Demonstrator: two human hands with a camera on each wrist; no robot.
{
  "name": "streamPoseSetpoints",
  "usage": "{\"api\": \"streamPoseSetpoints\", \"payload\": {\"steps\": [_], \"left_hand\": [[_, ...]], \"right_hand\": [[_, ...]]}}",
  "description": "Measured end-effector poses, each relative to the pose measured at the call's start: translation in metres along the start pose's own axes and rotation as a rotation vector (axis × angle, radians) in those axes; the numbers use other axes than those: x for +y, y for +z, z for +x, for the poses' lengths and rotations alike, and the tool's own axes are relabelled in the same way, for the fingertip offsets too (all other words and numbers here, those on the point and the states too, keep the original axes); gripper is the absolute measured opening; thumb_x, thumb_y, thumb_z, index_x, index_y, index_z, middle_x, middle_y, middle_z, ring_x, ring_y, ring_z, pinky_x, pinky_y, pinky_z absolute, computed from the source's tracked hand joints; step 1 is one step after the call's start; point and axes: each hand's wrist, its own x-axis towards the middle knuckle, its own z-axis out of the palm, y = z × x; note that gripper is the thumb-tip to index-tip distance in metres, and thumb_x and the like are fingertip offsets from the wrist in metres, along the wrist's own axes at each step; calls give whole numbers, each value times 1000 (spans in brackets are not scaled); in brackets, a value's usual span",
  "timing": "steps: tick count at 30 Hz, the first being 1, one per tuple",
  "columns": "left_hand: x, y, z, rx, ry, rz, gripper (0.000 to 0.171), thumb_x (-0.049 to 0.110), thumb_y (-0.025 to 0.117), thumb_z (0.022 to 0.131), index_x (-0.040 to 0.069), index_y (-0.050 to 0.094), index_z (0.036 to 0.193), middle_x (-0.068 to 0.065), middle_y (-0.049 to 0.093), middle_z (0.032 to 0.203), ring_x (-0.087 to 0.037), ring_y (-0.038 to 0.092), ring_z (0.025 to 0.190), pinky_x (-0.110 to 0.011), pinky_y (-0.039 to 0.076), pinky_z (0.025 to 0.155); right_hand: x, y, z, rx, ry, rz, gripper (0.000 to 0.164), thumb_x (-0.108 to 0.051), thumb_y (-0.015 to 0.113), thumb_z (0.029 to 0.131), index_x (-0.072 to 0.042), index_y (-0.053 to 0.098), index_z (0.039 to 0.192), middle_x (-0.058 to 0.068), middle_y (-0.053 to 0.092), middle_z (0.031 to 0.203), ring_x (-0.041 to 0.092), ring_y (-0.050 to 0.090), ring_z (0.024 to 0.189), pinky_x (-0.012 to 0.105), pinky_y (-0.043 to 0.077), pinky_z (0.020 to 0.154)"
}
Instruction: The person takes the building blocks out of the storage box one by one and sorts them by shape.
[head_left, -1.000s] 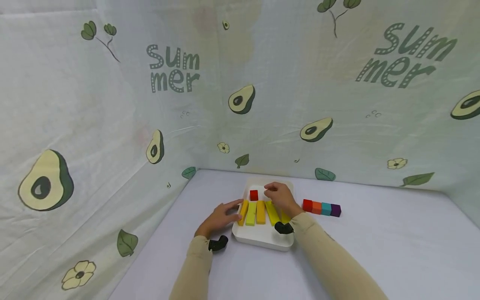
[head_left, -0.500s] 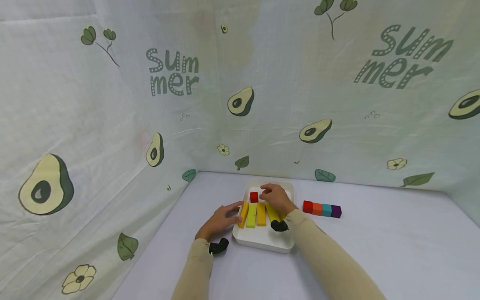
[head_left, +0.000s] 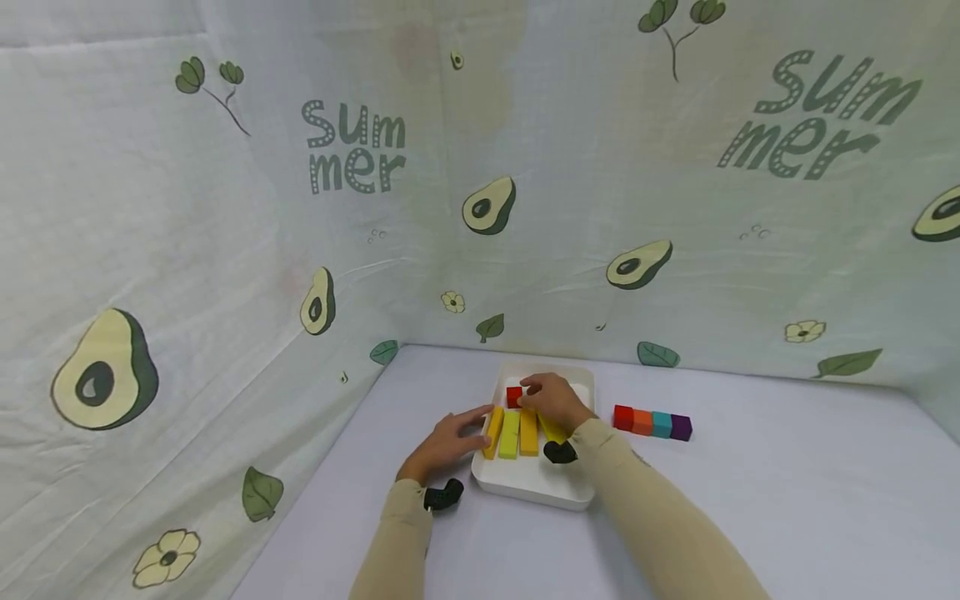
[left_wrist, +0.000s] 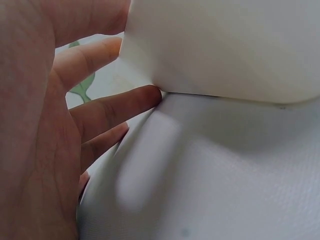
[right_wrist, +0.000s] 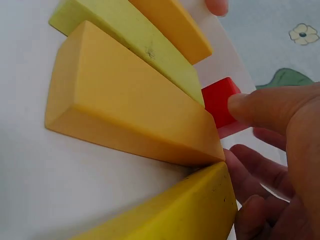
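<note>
At the back of a white tray (head_left: 525, 486) sits a small red cube (head_left: 513, 397). My right hand (head_left: 555, 402) pinches the cube at its right side; in the right wrist view the thumb (right_wrist: 245, 107) overlaps it and the other fingers curl below. My left hand (head_left: 444, 443) rests against the tray's left side, fingers spread and fairly straight. Its fingertips (left_wrist: 152, 95) meet the outer wall in the left wrist view. Inside the tray lie an orange block (head_left: 492, 433), a lime block (head_left: 509, 435), another orange block (right_wrist: 135, 100) and a yellow block (right_wrist: 195, 210), partly hidden by my right arm.
Right of the tray, a row of red (head_left: 623, 417), orange (head_left: 642, 422), teal (head_left: 662, 425) and purple (head_left: 680, 427) cubes stands on the white table (head_left: 750, 500). A printed cloth (head_left: 562, 208) hangs behind and to the left.
My right hand has moved left across the back of the tray, from beside the red cube to its right side. The left hand stays at the tray's edge.
</note>
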Motion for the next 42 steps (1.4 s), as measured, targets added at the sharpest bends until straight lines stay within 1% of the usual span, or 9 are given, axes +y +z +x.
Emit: {"api": "streamPoseSetpoints", "payload": {"steps": [4, 8, 11, 15, 18, 24, 33, 37, 42], "left_hand": [[2, 0, -1, -8, 16, 3, 62, 57, 68, 88, 48, 48, 145, 1, 53, 147, -44, 18, 147, -78, 15, 107], [0, 0, 0, 1, 17, 14, 61, 57, 68, 88, 47, 49, 145, 0, 53, 146, -44, 18, 147, -78, 15, 107], [-1, 0, 0, 2, 19, 11, 61, 57, 67, 88, 47, 49, 146, 0, 53, 146, -45, 18, 147, -78, 16, 107], [-2, 1, -2, -10, 16, 2, 63, 58, 68, 88, 46, 48, 146, -1, 52, 147, -47, 16, 147, -80, 15, 106], [-3, 0, -4, -15, 15, 12, 63, 60, 67, 87, 47, 48, 146, 0, 53, 147, -45, 19, 147, -79, 16, 107], [-1, -4, -3, -8, 29, 17, 62, 58, 67, 88, 47, 48, 146, 0, 53, 146, -45, 18, 147, -78, 14, 107], [2, -1, -4, -2, 23, -12, 61, 55, 68, 88, 46, 49, 146, -1, 52, 148, -47, 15, 148, -79, 11, 107], [0, 1, -5, -9, 30, -4, 61, 56, 67, 88, 46, 48, 146, 0, 51, 148, -46, 17, 147, -78, 13, 107], [1, 1, -3, -3, 53, 13, 60, 53, 66, 90, 47, 47, 146, 1, 51, 148, -44, 20, 147, -77, 14, 108]], "right_hand": [[0, 2, 0, 23, -26, -78, 34, -20, 72, 92, -12, 68, 124, 11, 63, 115, 27, 58, 96, 43, 54, 89], [0, 5, 0, 33, -56, -151, 36, -25, 73, 92, -12, 67, 125, 10, 64, 113, 25, 60, 93, 42, 55, 86], [-2, 6, -3, 48, -45, -179, 36, -27, 73, 92, -13, 69, 125, 9, 65, 112, 25, 59, 93, 43, 55, 87], [-4, 7, -6, 59, -9, -166, 32, -28, 74, 92, -15, 71, 121, 8, 65, 112, 26, 58, 95, 43, 54, 88], [-5, 7, -8, 78, -16, -148, 32, -27, 74, 92, -15, 70, 121, 7, 65, 113, 25, 59, 97, 43, 55, 90], [-10, -1, -11, 145, -82, -55, 33, -26, 73, 93, -9, 67, 121, 8, 66, 117, 25, 60, 102, 41, 54, 94], [-20, -11, -30, 165, -80, 260, 38, -20, 71, 94, -5, 61, 127, 13, 61, 123, 38, 67, 102, 34, 60, 80], [-18, -15, -43, 161, -84, 323, 36, -18, 71, 94, -5, 61, 127, 14, 61, 122, 38, 65, 107, 34, 60, 80], [-13, -22, -59, 157, -89, 360, 34, -18, 69, 95, -7, 61, 127, 13, 61, 123, 31, 68, 103, 35, 60, 81]]}}
